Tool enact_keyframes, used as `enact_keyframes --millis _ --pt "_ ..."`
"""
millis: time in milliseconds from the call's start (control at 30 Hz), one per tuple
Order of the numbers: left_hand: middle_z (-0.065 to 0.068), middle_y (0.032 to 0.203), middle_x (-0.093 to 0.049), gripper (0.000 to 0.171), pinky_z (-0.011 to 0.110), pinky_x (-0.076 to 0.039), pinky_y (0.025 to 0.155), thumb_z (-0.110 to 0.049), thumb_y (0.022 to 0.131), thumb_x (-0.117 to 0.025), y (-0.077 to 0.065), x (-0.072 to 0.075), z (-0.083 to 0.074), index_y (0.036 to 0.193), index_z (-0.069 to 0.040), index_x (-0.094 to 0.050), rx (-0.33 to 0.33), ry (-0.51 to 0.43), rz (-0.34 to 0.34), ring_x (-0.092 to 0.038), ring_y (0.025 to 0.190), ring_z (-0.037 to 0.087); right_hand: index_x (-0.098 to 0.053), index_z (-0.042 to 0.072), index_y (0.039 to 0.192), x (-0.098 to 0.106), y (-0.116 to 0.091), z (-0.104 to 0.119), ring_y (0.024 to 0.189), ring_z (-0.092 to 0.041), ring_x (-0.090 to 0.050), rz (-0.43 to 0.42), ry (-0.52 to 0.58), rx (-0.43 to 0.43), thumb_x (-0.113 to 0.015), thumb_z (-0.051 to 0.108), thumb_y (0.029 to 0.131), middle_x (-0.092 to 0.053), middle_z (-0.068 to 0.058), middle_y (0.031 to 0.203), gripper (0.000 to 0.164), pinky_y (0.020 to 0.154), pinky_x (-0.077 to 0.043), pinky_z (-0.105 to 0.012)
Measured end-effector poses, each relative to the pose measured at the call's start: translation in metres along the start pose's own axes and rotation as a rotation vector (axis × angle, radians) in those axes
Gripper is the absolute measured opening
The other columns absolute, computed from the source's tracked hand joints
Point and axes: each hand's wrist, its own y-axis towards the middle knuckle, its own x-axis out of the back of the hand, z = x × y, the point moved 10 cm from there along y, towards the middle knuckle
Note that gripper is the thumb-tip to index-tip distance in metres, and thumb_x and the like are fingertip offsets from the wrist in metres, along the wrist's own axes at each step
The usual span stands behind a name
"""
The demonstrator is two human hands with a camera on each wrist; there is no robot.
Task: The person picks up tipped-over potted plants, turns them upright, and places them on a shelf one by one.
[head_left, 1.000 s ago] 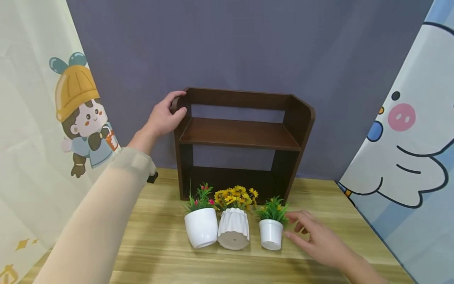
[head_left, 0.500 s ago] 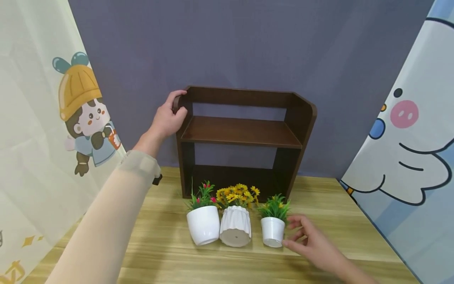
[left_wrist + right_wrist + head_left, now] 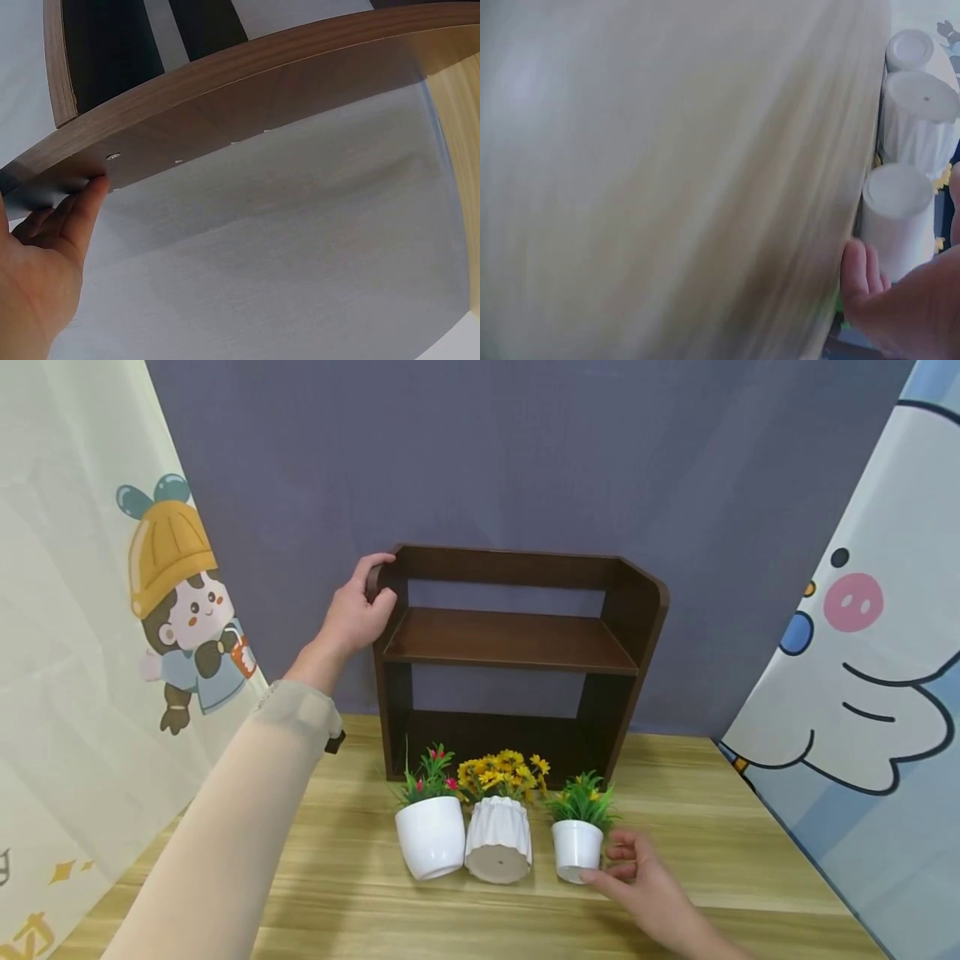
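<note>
Left hand (image 3: pixel 356 617) grips the two-tier shelf (image 3: pixel 513 637); in front of it, right hand (image 3: pixel 643 883) partly hides a small flowerpot (image 3: pixel 576 845), grasp unclear

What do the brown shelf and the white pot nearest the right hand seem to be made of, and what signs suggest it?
Brown shelf: probably wood or wood-effect board with a satin finish, as grain-like streaks run along its edge.
White pot: smooth and faintly glossy, perhaps plastic or glazed ceramic; the even, softly shining side fits both.
</note>
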Motion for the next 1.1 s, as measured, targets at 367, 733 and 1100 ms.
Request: enact_keyframes --millis 367,733,1100 --pt "0.002 0.073 -0.046 0.061 0.04 -0.043 0.067 -0.027 0.101 -0.047 0.0 0.0 0.002 0.162 -0.035 -0.044 0.009 -0.005 -0.003 -0.046 0.066 0.024 -0.032 -0.014 0.152 -0.013 0.007 0.001 0.107 -0.029 -0.069 -0.048 -0.002 -0.032 -0.09 0.032 0.092 -0.059 -0.033 0.135 0.096 0.082 -0.063 -0.038" --pt "0.002 0.071 -0.045 0.062 0.039 -0.043 0.064 -0.028 0.101 -0.046 0.001 -0.002 0.003 0.162 -0.037 -0.044 0.012 -0.003 0.004 -0.046 0.064 0.023 -0.033 -0.016 0.149 -0.017 0.014 0.001 0.106 -0.029 -0.068 -0.06 -0.022 -0.04 -0.088 0.035 0.093 -0.064 -0.031 0.129 0.094 0.081 -0.058 -0.033" --pt "0.002 0.074 -0.045 0.062 0.039 -0.043 0.065 -0.027 0.101 -0.047 -0.001 -0.002 0.002 0.161 -0.039 -0.044 0.019 -0.01 0.002 -0.047 0.066 0.023 -0.036 -0.015 0.148 -0.019 0.014 0.001 0.107 -0.028 -0.066 -0.036 -0.006 -0.052 -0.087 0.035 0.093 -0.063 -0.028 0.128 0.09 0.079 -0.057 -0.03"
